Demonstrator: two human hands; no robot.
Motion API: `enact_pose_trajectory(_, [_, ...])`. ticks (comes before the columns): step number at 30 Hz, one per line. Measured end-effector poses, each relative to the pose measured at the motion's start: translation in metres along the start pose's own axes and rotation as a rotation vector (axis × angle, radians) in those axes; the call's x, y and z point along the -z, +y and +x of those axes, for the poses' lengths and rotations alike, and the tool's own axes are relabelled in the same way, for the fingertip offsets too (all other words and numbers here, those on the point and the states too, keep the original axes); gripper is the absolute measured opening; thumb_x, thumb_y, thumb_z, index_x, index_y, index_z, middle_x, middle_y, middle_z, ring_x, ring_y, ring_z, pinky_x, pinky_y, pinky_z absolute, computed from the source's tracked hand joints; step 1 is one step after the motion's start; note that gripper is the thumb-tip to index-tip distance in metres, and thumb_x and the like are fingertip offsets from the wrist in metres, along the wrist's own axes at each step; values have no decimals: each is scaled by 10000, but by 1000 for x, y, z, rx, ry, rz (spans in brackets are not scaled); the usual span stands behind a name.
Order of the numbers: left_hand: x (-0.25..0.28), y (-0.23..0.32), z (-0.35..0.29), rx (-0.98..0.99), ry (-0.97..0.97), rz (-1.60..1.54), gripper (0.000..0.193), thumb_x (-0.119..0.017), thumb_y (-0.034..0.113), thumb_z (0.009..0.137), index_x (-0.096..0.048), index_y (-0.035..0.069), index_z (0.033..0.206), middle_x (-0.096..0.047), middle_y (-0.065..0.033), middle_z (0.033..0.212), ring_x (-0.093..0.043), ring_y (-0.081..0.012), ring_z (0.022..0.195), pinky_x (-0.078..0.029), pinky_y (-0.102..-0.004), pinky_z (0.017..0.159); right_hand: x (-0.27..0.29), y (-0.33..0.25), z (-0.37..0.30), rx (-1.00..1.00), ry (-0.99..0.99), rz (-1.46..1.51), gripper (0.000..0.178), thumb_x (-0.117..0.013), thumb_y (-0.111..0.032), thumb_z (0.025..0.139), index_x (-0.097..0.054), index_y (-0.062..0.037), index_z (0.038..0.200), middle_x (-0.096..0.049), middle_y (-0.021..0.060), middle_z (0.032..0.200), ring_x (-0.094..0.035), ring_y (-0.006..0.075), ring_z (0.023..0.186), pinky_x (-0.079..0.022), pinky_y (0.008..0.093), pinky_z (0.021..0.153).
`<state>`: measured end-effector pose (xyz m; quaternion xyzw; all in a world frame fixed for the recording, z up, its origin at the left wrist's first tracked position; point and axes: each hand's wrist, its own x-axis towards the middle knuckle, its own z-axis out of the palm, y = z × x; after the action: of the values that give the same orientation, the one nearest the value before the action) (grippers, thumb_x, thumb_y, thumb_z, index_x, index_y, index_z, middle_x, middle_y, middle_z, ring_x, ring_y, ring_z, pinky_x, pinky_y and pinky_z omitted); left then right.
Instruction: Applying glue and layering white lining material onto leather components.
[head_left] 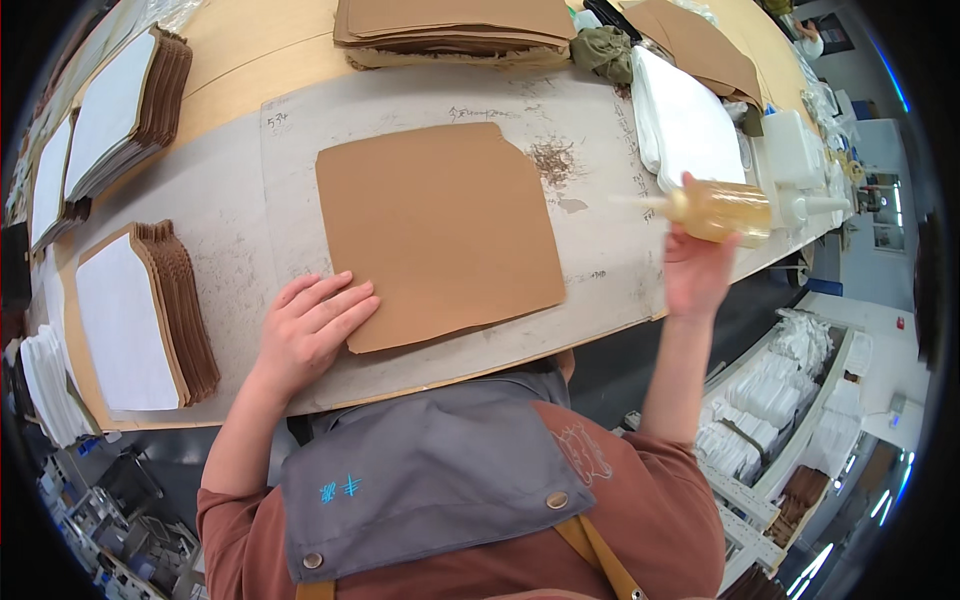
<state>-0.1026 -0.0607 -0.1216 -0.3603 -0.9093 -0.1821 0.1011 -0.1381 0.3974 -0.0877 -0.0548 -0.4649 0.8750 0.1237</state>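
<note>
A flat brown sheet (440, 235), one upper corner cut away, lies on the grey work mat in front of me. My left hand (312, 325) rests with fingers stretched over its lower left edge. To the right of the sheet, my right hand (698, 262) grips a clear squeeze bottle (728, 212) of amber liquid. The bottle is tipped on its side above the table, its pale nozzle pointing left toward the sheet. Just beyond it lies a stack of white sheets (688, 120).
Brown sheets (455, 25) are piled at the far edge of the mat (230, 250). Stacks of white-topped brown pieces (125, 320) stand on the left. A crumpled olive cloth (603, 55) and a white plastic jug (790, 150) sit at the right. Shelving with white bundles (770, 390) is below right.
</note>
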Motion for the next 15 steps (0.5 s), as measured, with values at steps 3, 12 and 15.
enact_pose_trajectory(3, [3,-4,-4,-21,-42,-4,332,-642,139,854,-732,177,1171,-718,13,1218,-646,-204,1182,-463,-399,1025,-16,39,-9,-101,-223,68,827,-724,-373,927,-284,-96,1570,-260,204,1631,-647,283,1154,-582,329,911])
enact_pose_trajectory(12, [22,-18,13,66,-184,-130,454,-673,379,905,-659,156,1300,-635,-12,1370,-563,-242,1299,-363,-451,1124,-73,85,-9,-97,-176,-109,1158,-951,-438,621,-316,-181,1555,-403,92,1552,-628,325,1201,-573,336,886])
enact_pose_trajectory(15, [12,-26,26,186,-38,-88,344,-653,97,902,-672,87,1245,-643,-76,1354,-560,-296,1299,-382,-456,1101,-71,87,-1,-117,-52,-234,1206,-938,-526,606,-329,-84,1548,-468,91,1513,-669,259,1100,-555,295,792])
